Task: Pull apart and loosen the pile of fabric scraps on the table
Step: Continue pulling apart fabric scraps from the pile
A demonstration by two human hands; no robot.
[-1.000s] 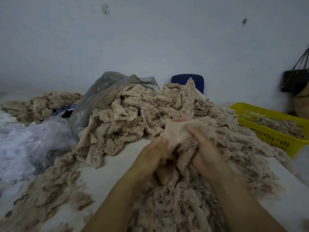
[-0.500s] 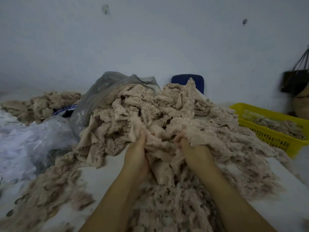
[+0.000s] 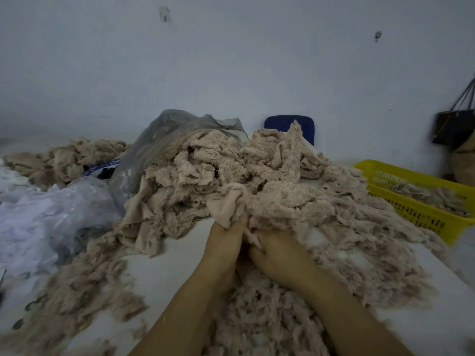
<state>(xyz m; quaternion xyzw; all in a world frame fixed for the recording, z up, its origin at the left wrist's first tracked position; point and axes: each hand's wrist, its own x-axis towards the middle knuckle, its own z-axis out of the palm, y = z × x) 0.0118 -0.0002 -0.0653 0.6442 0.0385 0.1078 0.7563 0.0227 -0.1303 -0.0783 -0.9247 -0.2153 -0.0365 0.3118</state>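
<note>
Half a second ago we see the hands apart, each sunk in its own part of the pile of fabric scraps (image 3: 295, 199). Now the left hand (image 3: 222, 249) and the right hand (image 3: 280, 255) lie side by side, touching, lower and nearer to us at the foot of the pile. The smooth beige scrap (image 3: 226, 204), which then hung stretched between the two hands, now stands bunched just above the left hand, whose fingers grip its lower edge. The right hand's fingers are now buried in the scraps beside it. A second ago both hands held a scrap higher.
</note>
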